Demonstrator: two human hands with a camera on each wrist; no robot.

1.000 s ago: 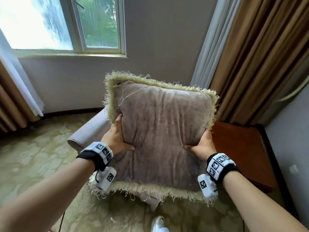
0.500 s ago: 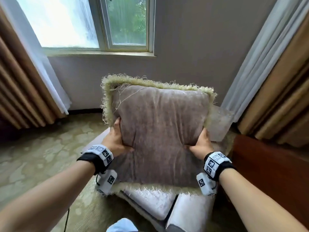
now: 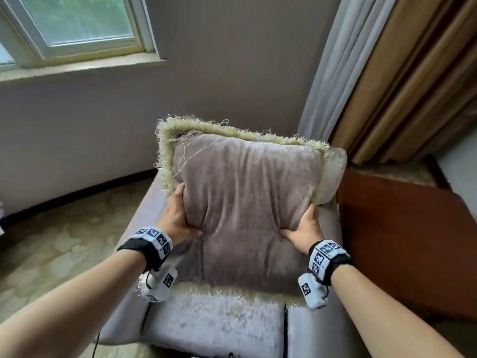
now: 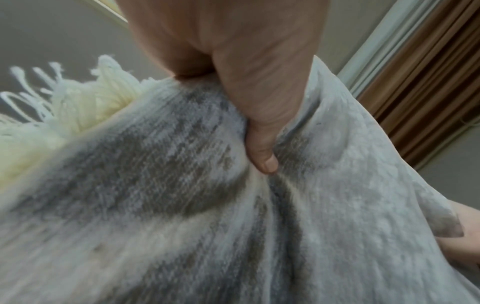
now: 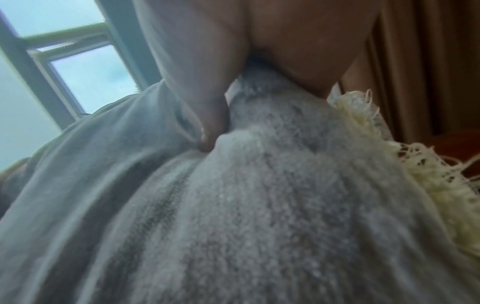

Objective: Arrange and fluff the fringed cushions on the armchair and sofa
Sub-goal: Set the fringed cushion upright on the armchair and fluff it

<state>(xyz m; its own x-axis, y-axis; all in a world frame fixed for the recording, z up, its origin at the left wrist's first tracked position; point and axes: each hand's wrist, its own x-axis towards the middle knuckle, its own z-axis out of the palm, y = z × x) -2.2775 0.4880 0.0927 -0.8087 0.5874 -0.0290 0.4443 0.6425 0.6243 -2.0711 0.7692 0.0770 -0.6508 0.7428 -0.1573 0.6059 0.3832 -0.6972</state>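
Observation:
A square taupe velvet cushion (image 3: 247, 202) with a pale yellow fringe is held upright over the seat of a grey armchair (image 3: 219, 326). My left hand (image 3: 178, 218) grips its left side, thumb pressed into the front face. My right hand (image 3: 304, 228) grips its right side the same way. In the left wrist view the thumb (image 4: 262, 152) digs into the cushion fabric (image 4: 155, 205) beside the fringe (image 4: 72, 102). In the right wrist view the thumb (image 5: 210, 123) sinks into a fold of the cushion (image 5: 259, 205). The fingers behind the cushion are hidden.
A dark wooden side table (image 3: 402, 241) stands close on the armchair's right. Tan and sheer curtains (image 3: 387, 73) hang behind it. A window (image 3: 77, 24) sits in the wall at upper left. Patterned carpet (image 3: 51, 241) lies to the left of the armchair.
The cushion, held in both hands throughout, has moved forward and down over the armchair seat. The view has swung so the armchair now fills the foreground.

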